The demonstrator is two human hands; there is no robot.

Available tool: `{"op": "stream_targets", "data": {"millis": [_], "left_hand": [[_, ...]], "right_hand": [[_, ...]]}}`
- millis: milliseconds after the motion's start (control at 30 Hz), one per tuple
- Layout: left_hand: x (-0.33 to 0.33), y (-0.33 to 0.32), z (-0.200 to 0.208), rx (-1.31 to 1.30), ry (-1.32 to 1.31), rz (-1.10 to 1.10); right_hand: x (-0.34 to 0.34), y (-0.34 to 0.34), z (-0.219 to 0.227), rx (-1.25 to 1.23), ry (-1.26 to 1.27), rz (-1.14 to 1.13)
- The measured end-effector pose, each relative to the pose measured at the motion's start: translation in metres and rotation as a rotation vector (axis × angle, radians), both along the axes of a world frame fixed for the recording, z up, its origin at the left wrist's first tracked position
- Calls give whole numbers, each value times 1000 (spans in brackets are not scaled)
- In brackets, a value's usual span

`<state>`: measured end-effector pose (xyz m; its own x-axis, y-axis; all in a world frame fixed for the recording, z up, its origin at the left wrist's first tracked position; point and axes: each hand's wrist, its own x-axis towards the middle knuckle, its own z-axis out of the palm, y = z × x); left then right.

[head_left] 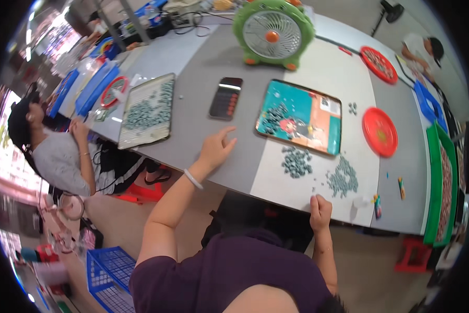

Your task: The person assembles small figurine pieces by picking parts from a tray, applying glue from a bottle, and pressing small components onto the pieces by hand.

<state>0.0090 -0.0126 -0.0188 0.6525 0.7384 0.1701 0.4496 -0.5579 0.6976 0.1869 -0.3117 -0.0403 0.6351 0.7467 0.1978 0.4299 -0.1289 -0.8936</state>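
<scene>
My left hand (216,149) hovers over or rests on the grey table surface, fingers apart and nothing in them. Just beyond its fingertips lies a dark smartphone (226,98). At the table's front edge my right hand (320,210) is closed, thumb up; what it may hold is hidden. In front of that hand are a scattered patch of small grey-green pieces (343,177) and a denser pile of similar pieces (297,162). Behind them sits a tray (325,136) with a teal and orange printed bottom, more pieces lying at its left.
A pale tray of pieces (150,130) stands left, near a seated person (62,156). A green fan (273,34) stands at the back. Red plates (372,138), a small glue tube (378,206) and a long green bin (434,182) are on the right. Another person sits far right.
</scene>
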Motion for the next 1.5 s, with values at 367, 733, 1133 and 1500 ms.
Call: {"op": "stream_targets", "data": {"millis": [367, 733, 1133, 1500], "left_hand": [[98, 8, 13, 537, -33, -410], [124, 9, 17, 512, 42, -621], [115, -43, 3, 368, 94, -621], [39, -81, 0, -721, -185, -326]], "right_hand": [[0, 3, -2, -27, -18, -90], [2, 5, 0, -33, -33, -71], [6, 3, 6, -31, 12, 13], [59, -72, 2, 188, -278, -942]]}}
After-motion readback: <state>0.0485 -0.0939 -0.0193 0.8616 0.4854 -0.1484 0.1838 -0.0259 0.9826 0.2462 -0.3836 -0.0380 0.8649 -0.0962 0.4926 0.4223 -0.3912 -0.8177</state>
